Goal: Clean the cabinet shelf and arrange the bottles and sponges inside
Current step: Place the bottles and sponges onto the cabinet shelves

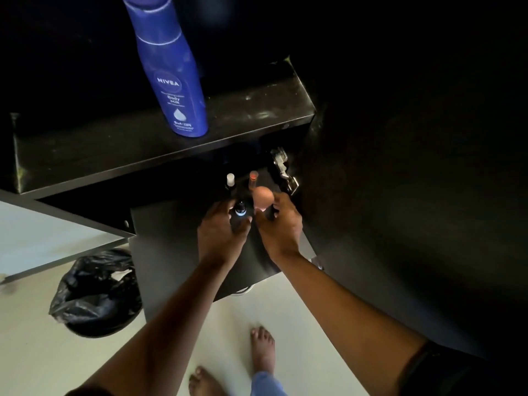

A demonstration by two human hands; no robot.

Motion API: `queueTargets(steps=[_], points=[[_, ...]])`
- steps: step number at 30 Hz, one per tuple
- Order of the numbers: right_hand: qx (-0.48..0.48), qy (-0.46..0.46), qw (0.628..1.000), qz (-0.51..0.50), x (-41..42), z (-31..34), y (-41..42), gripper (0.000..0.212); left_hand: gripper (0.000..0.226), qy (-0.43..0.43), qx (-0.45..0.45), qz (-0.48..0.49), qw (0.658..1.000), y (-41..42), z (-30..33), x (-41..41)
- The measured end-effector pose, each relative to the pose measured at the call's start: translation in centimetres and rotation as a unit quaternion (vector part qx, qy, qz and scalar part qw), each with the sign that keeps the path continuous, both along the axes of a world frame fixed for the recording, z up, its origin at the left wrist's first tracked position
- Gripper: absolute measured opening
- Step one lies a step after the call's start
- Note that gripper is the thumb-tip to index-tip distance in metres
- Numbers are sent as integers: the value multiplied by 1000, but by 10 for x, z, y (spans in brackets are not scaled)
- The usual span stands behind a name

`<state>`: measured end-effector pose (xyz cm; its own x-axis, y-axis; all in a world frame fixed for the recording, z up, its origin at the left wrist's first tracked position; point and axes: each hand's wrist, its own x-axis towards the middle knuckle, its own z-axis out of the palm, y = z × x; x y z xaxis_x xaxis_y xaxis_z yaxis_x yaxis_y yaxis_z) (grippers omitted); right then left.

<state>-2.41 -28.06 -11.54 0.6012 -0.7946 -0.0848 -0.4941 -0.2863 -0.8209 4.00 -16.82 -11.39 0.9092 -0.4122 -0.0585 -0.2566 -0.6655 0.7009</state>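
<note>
A tall blue lotion bottle (173,72) stands on the dusty upper black shelf (120,150). On the lower black shelf (171,232), my left hand (221,230) curls around a small dark dropper bottle (240,210). My right hand (281,224) holds a pink egg-shaped sponge (264,197) at its fingertips, just right of the dropper bottle. Behind them stand a small white-capped bottle (230,180) and a thin red-capped tube (253,178).
A metal door hinge (283,170) sits on the cabinet's right wall, close to my right hand. A bin lined with a black bag (97,292) stands on the pale floor at the left. My bare feet (261,350) are below the shelf.
</note>
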Motion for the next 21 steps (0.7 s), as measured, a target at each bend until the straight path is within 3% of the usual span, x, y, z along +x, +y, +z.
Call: queueTargets(steps=[6,11,21], points=[[-23,3,1000,-7,4,-4,0,27,35,-37,27,21,999,-5,-7,0],[-20,-6,1000,-15,-3,7,2,27,31,1,3,38,999,-5,7,-4],[14,-54,998,-1,-32,102,20,28,25,-1,-75,38,996,35,104,-36]])
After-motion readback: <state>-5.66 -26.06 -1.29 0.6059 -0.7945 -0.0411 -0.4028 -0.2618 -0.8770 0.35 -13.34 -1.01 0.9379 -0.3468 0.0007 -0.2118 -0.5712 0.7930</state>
